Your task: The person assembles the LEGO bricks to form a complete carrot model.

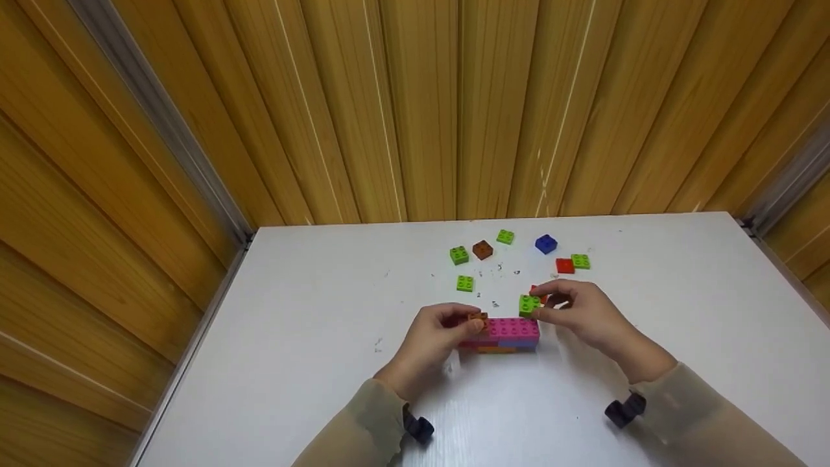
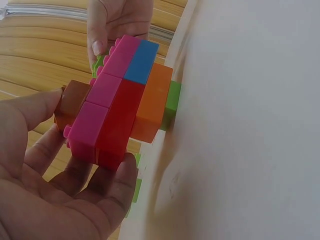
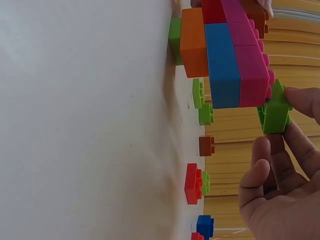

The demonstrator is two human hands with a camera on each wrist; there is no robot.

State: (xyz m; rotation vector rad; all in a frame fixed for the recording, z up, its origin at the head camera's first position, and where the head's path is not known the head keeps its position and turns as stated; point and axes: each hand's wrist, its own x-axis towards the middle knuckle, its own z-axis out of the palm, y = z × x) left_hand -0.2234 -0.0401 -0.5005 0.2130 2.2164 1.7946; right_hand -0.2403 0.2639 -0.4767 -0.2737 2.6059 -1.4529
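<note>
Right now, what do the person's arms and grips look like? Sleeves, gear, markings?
Left grip and right grip: bare, no gloves. Left sleeve and right sleeve: long, beige, greyer green toward the wrist. A small black left device and matching right device sit there. No cables or markings visible.

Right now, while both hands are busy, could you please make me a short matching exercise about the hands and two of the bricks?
Column one
1. Left hand
2. Right hand
3. Dark blue brick
4. Light blue brick

Column two
A. Pinches a green brick
B. Lies loose on the table, towards the wooden wall
C. Sits directly beneath pink bricks
D. Grips a brown brick at the top of the stack

Right pairs: 1-D, 2-A, 3-B, 4-C.
</note>
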